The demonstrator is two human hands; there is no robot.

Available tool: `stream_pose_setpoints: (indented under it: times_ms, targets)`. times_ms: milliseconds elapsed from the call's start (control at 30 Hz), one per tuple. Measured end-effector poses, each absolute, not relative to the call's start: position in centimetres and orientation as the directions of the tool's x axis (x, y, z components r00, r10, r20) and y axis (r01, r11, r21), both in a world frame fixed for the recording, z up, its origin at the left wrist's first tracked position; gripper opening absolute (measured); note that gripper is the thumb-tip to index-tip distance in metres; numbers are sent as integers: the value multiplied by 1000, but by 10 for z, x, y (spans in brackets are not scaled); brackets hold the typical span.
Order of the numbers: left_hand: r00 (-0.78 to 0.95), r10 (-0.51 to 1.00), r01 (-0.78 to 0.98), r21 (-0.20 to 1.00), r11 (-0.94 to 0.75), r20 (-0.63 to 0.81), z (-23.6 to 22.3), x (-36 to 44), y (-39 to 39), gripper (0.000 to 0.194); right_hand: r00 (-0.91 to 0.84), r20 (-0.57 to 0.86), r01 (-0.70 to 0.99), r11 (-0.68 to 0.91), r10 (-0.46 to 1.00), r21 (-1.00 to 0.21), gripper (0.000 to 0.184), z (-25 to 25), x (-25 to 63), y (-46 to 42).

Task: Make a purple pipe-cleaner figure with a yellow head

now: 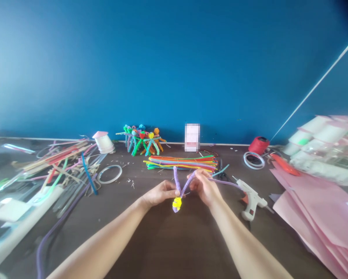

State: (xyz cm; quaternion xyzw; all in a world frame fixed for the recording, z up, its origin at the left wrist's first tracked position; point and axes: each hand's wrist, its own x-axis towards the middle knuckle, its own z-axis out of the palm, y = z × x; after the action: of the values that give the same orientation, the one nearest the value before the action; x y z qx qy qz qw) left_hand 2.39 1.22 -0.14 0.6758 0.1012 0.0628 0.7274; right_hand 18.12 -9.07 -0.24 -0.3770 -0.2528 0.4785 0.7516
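Observation:
A small pipe cleaner figure (176, 182) is between my two hands, its two purple limbs pointing up in a V and a yellow wound part at the bottom. My left hand (161, 192) pinches it just above the yellow coil. The fingers of my right hand (205, 187) are closed on the upper end of the right purple limb. A loose purple pipe cleaner (226, 182) runs from beside my right hand toward the glue gun. Behind my hands lies a bundle of coloured pipe cleaners (182, 162).
Several finished pipe cleaner figures (143, 141) stand against the blue wall. A white glue gun (253, 199), a red thread spool (258, 145) and pink sheets (310, 217) are at right. Loose pipe cleaners (60, 164), a white spool (103, 142) and a ring (110, 174) lie left.

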Motion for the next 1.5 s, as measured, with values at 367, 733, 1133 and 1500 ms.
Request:
stream_pose_setpoints:
  times_ms: [367,733,1133,1500]
  targets:
    - [988,127,85,996,-4,-84,6,23,16,29,343,76,-544,264,936,-797,16,-3,183,-91]
    - [964,233,179,964,-197,-131,2,27,13,29,375,23,-543,239,927,-805,17,0,181,-92]
    - [973,204,127,989,-72,-111,7,28,11,32,385,61,-484,258,921,-836,15,-2,183,-91]
    - [971,221,79,995,66,-92,3,26,12,33,340,75,-486,243,937,-839,15,-2,183,-91]
